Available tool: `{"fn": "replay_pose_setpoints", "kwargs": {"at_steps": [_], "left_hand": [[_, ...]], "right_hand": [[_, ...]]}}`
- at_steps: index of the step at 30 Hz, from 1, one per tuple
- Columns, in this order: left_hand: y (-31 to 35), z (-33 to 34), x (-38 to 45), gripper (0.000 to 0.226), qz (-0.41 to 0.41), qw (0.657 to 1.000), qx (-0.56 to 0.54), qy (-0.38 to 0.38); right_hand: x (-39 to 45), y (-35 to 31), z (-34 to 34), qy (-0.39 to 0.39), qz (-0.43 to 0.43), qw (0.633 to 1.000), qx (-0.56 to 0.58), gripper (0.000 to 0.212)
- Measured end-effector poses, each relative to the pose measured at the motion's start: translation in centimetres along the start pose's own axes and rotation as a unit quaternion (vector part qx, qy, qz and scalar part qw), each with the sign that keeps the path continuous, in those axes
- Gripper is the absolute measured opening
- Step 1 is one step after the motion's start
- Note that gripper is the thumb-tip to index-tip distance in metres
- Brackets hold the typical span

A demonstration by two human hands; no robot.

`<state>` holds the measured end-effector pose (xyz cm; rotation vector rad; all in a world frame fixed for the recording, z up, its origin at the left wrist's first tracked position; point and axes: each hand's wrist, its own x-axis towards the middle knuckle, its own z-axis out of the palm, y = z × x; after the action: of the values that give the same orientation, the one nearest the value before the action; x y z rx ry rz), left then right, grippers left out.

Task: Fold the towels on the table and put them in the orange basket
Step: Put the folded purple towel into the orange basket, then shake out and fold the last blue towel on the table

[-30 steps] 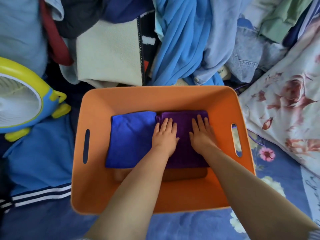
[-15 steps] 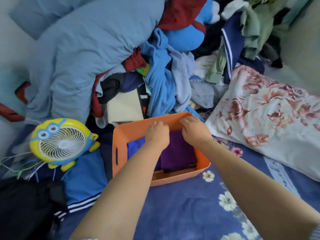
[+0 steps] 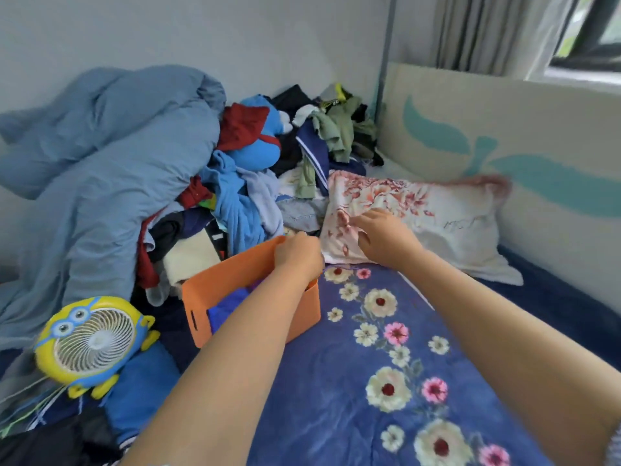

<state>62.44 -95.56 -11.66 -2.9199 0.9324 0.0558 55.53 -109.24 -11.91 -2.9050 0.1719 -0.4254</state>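
Both hands lifted: left hand [image 3: 297,255] grips the orange basket [image 3: 248,297] rim, right hand [image 3: 386,238] loosely open beside it

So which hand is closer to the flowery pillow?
The right hand. It is over the pillow, at its near corner, while the left hand is beside it, on the orange basket rim.

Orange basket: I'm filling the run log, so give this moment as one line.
left hand: grips far rim of orange basket | right hand: open over floral pillow | blue towel: in basket
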Motion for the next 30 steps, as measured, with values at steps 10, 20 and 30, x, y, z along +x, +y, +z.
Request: {"fn": "replay_pose_setpoints", "kwargs": {"at_steps": [10, 20, 30], "left_hand": [[23.5, -2.1, -14.4, 0.032, 0.284, 0.958, -0.028, 0.034], [50.2, -4.2, -34.4, 0.034, 0.541, 0.838, -0.011, 0.073], [72.1, -3.3, -51.3, 0.027, 0.663, 0.744, -0.046, 0.078]], "right_hand": [[-28.8, 6.2, -12.8, 0.053, 0.264, 0.956, -0.113, 0.037], [-60.8, 10.2, -24.1, 0.162, 0.532, 0.82, -0.138, 0.037], [-85.8, 16.7, -31.1, 0.159, 0.667, 0.716, -0.135, 0.036]]}}
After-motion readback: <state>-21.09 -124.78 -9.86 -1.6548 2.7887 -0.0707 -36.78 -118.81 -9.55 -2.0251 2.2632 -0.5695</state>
